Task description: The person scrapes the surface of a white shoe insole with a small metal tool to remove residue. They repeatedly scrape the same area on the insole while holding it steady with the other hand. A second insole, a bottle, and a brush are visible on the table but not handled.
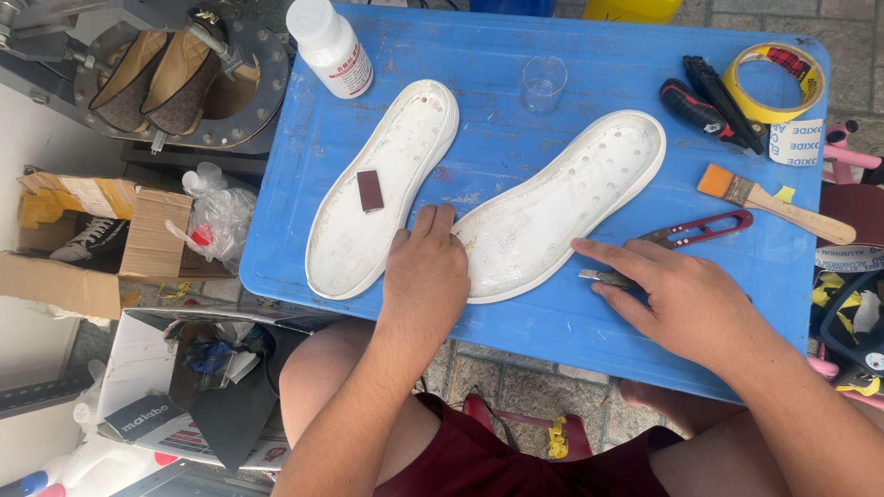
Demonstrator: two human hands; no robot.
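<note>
Flat and loosely spread, my left hand [425, 271] lies on the blue table [571, 322], fingertips pressing the heel end of the right-hand white shoe sole [562, 207], right where it nearly meets the left-hand white sole [378, 189]; it grasps nothing. My right hand [677, 294] rests open too, forefinger stretched toward the right-hand sole's near edge, the other fingers covering a small metal blade tool [597, 275] of which only the left tip shows, so I cannot tell whether I am holding it or merely lying on it. Just beyond my knuckles lie red thread snips [704, 228], their near end partly behind my hand. Both soles lie hollow side up, slanting from near left to far right, with a small dark red block [370, 190] sitting inside the left one. Farther off stand a white bottle [330, 46], cut off at the top edge, and a clear plastic cup [543, 83]. At the far right are a red-and-black tool [695, 109], a yellow tape roll [772, 81] and a wooden-handled brush [769, 201]. Left of the table, tan shoe uppers [152, 78] sit in a round metal machine [249, 92], only partly in view.
</note>
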